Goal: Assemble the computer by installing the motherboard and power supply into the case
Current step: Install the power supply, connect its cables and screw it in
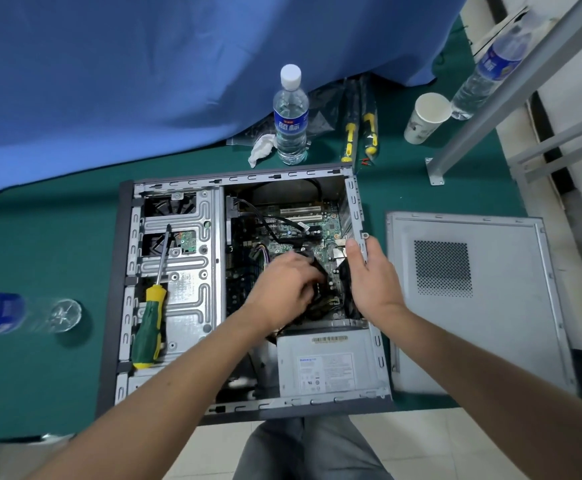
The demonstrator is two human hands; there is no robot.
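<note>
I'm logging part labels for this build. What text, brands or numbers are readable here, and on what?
Upright water bottle: blue label with large white characters, too stylised to read for certain.
Power supply: barcode sticker and a white label with a blue brand word, both too small to read.
Tilted water bottle at far right: blue label, blurred.
Lying water bottle at left: blue label, blurred.
Paper cup: faint print, unreadable.

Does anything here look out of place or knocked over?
Yes. A screwdriver lies loose on the metal drive bay inside the open case, and a water bottle lies on its side on the table to its left.
</note>
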